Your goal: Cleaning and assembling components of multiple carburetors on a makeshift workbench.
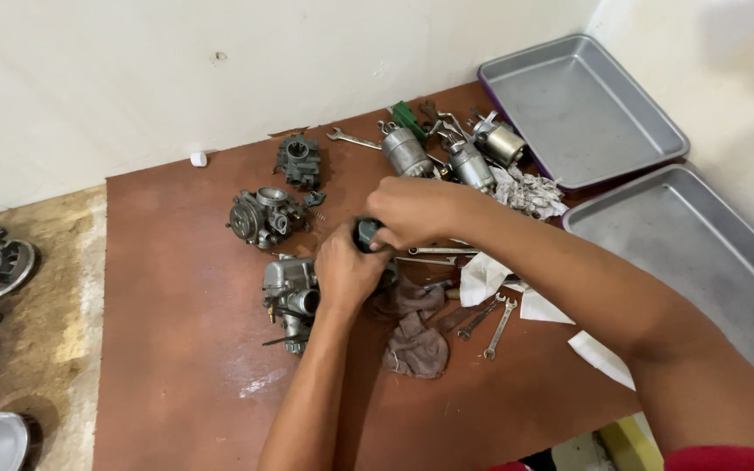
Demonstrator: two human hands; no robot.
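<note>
Looking down, I see both hands meeting over a brown mat (185,349) on the floor. My left hand (348,272) has its fingers curled in tight, wrapped about a small dark part (366,234) from below, with the knuckles toward the camera. My right hand (414,212) comes over from the other side, its fingers bent down and pinched on the top of the same dark part, so the two hands touch there. Most of that part is hidden between them and I cannot tell its shape.

Just beside the left hand, on its outer side, sits a grey carburettor body (288,296), touching or nearly touching the wrist. Under and past the hands lies a crumpled brown rag (414,336), with two small spanners (490,321) next to it and white paper (484,275) beneath. Farther up the mat are two more carburettors (263,216), several silver cylindrical parts (406,150) and a wrench (351,138). Two metal trays (582,109) lie along the wall.
</note>
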